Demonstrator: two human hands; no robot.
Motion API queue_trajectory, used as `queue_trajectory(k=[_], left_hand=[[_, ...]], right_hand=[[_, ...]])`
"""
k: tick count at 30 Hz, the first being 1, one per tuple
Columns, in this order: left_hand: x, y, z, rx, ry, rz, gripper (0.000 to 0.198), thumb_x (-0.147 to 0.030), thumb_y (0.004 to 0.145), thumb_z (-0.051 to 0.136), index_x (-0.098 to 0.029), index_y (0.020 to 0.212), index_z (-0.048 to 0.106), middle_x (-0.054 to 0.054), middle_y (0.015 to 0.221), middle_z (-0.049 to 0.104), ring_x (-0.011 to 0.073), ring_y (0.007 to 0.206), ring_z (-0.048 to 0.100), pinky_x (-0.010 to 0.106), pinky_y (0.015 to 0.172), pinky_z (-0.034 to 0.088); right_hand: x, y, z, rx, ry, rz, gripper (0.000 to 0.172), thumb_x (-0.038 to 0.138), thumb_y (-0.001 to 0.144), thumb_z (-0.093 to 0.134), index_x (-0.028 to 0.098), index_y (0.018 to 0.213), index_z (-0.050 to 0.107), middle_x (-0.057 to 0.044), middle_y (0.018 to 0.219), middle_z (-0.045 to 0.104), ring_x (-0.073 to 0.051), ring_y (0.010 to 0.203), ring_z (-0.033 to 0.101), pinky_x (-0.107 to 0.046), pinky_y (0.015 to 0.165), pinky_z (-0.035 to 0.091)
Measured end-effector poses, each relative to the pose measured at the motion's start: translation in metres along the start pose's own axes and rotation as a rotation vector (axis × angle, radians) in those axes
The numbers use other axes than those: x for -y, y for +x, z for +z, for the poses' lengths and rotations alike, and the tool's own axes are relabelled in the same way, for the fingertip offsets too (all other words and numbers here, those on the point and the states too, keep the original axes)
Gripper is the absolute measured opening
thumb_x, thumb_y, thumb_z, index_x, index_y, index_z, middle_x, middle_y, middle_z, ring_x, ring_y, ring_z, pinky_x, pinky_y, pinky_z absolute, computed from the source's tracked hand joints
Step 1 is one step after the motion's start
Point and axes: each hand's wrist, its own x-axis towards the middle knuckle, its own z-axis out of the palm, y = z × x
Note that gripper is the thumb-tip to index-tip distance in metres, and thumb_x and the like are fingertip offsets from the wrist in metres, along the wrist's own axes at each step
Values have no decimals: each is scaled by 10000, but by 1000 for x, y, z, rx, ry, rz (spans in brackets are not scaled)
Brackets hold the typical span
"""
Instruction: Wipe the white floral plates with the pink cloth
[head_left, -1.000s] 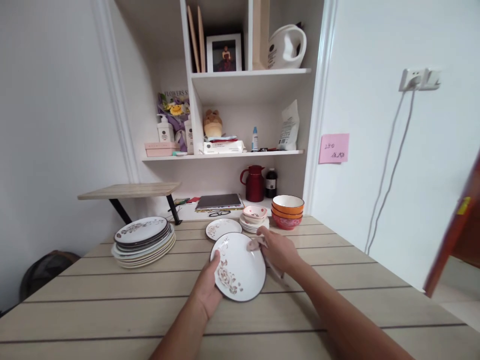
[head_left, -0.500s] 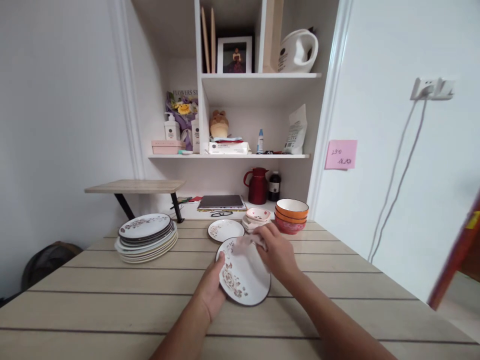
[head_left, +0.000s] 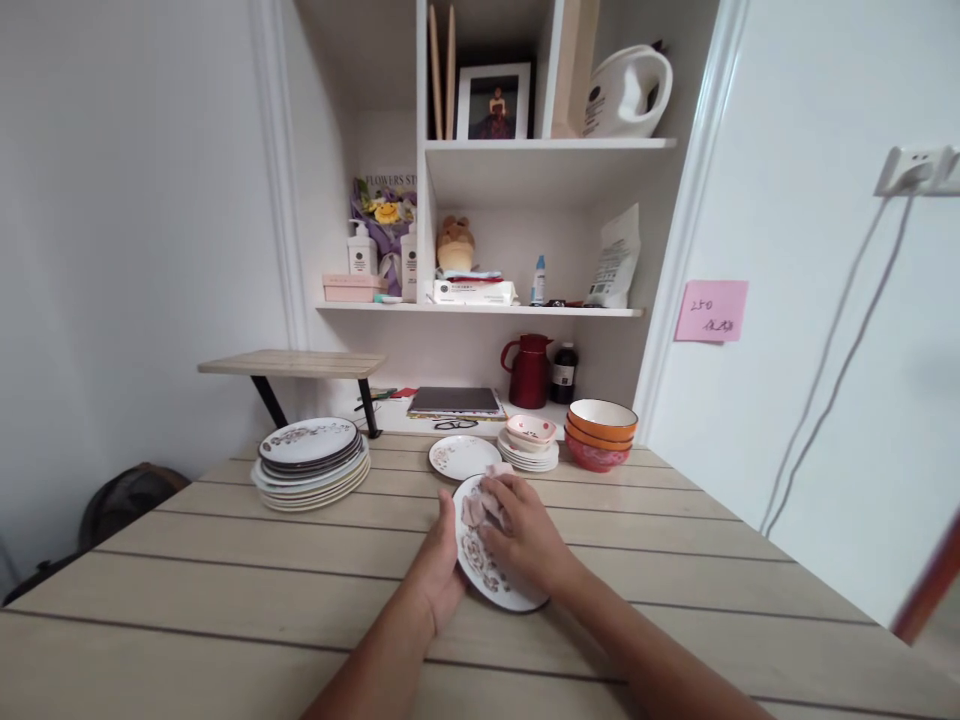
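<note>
A white plate (head_left: pixel 480 565) with a dark rim and brown flower print is tilted above the table. My left hand (head_left: pixel 439 575) grips its left edge, with the thumb up along the rim and the fingers hidden underneath. In my right hand (head_left: pixel 525 530) is a crumpled pale pink cloth (head_left: pixel 474 510), pressed against the plate's upper face. Just behind lies another flowered plate (head_left: pixel 463 456), flat on the table.
To the left stands a stack of plates (head_left: pixel 311 470) beside a small wooden riser (head_left: pixel 292 362). Small dishes (head_left: pixel 529 455) and a stack of orange and red bowls (head_left: pixel 600 435) sit at the back right. Behind them are a red jug (head_left: pixel 529 372) and a laptop (head_left: pixel 454 400).
My right hand has moved with the cloth from the plate's upper right edge onto its face. The plate is tilted differently, and the whole view has shifted slightly.
</note>
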Motion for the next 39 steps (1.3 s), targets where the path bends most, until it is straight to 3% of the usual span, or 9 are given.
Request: queue_trajectory(k=[5,11,15,19,24,27,30,35,39], left_hand=[[2,1,-1,26,-31,15,690,-653,853,448,-187,1353,542,158,1263,655,294,1225,574,449,1061,407],[3,2,-3,-43,-23,103,674,-663,849,421,-170,1274,598,146,1180,700,273,1167,616,404,1012,454],[3,3,-6,-140,35,94,693,-693,824,429,-146,1191,644,143,1086,734,279,1093,656,387,938,504],[2,3,-6,-111,41,25,743,-712,822,414,-101,1165,663,183,1117,717,300,1128,637,378,951,496],[0,5,-7,-39,37,3,711,-662,830,482,-115,1264,612,198,1214,673,319,1196,592,430,1038,430],[0,5,-8,-60,79,-2,665,-593,835,551,-120,1302,580,197,1226,666,321,1199,590,443,1052,414],[0,4,-8,-64,107,14,648,-557,840,573,-137,1333,554,185,1247,658,310,1212,583,437,1069,397],[-1,4,-6,10,78,18,645,-547,852,565,-146,1356,531,179,1279,639,307,1241,560,441,1089,373],[-1,5,-6,23,44,13,663,-569,856,538,-164,1380,507,176,1287,635,301,1244,557,448,1089,374]], right_hand=[[11,0,-2,91,61,-157,576,121,754,543,236,1318,530,-95,1410,525,-267,1307,426,-463,1077,312],[27,1,-20,219,213,-135,428,15,675,494,243,1008,638,-32,1089,690,-207,1064,571,-345,933,420],[30,3,-37,412,266,-152,316,-10,666,480,229,817,621,4,922,689,-175,969,588,-293,881,438],[23,5,-53,636,312,-187,293,-14,642,480,213,762,621,32,875,673,-139,880,583,-243,806,441],[-2,5,-75,887,305,15,302,17,610,508,206,800,646,70,727,603,-79,607,478,-172,552,365],[-19,6,-82,786,232,115,325,18,597,511,206,821,653,64,717,603,-85,600,488,-174,534,351],[-29,8,-76,497,142,119,363,16,622,499,214,874,669,28,818,664,-128,728,569,-208,630,407],[-24,11,-39,128,-86,153,387,54,722,510,238,1025,666,-31,1003,706,-206,949,612,-294,803,432],[-8,12,-12,-39,-153,79,415,21,751,463,249,1026,675,-49,1093,693,-224,1062,568,-313,858,428]])
